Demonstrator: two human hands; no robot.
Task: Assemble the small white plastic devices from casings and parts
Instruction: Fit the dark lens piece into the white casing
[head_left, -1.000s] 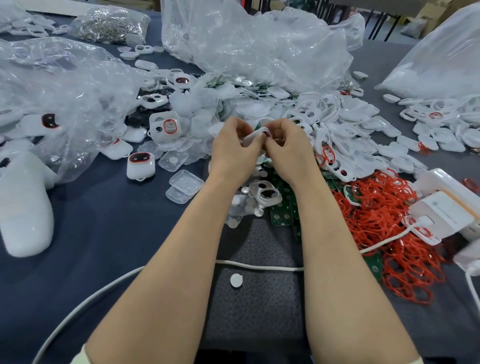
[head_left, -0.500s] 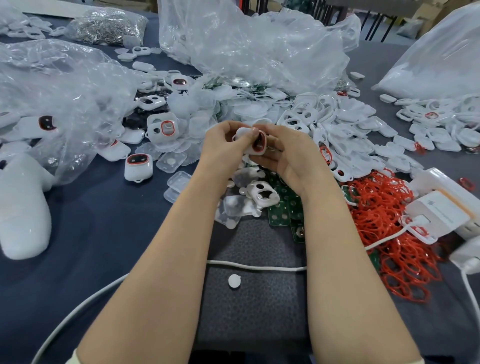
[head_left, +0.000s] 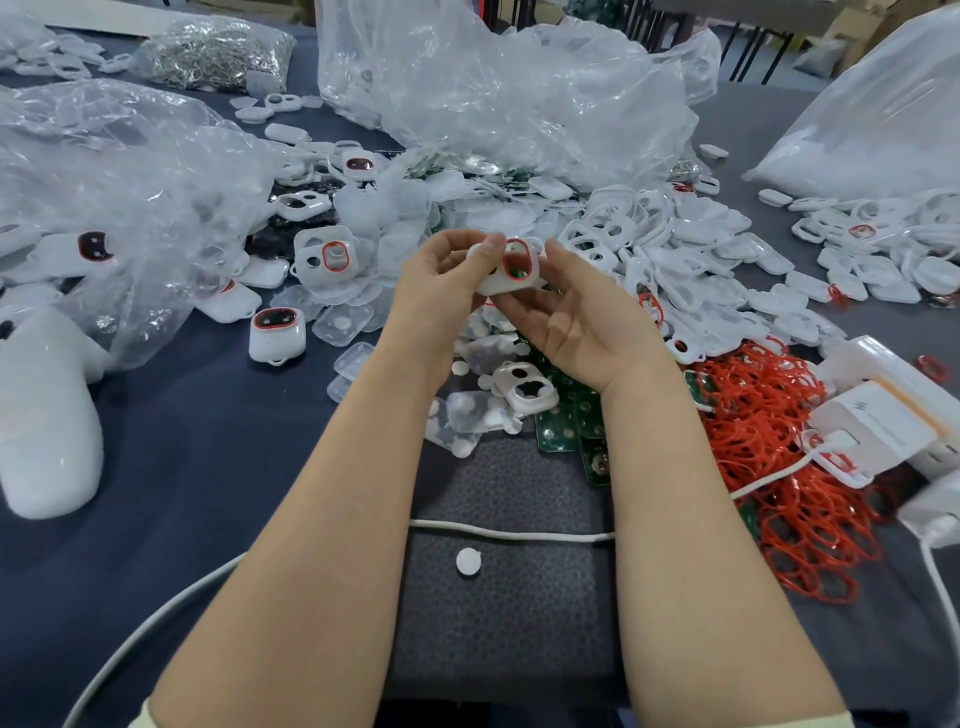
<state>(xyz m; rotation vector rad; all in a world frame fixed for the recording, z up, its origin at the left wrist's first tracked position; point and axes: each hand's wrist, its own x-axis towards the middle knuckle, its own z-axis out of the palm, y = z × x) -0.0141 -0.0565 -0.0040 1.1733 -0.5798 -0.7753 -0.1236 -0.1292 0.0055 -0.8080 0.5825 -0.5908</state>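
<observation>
Covering a wide table (head_left: 182, 467), a dark blue cloth is being crowded by clear plastic bags (head_left: 493, 104) at the back, a broad heap of white shells (head_left: 701, 249) before them, a tangle of red rings (head_left: 779, 441) at the right, and green circuit boards (head_left: 566, 421) near the middle. Above these, a red-rimmed casing (head_left: 511, 270) is being held between both hands: it is being pinched from the left by the left hand (head_left: 436, 291) and cradled from beneath by the right hand (head_left: 582, 322), with the right thumb at its right edge.
</observation>
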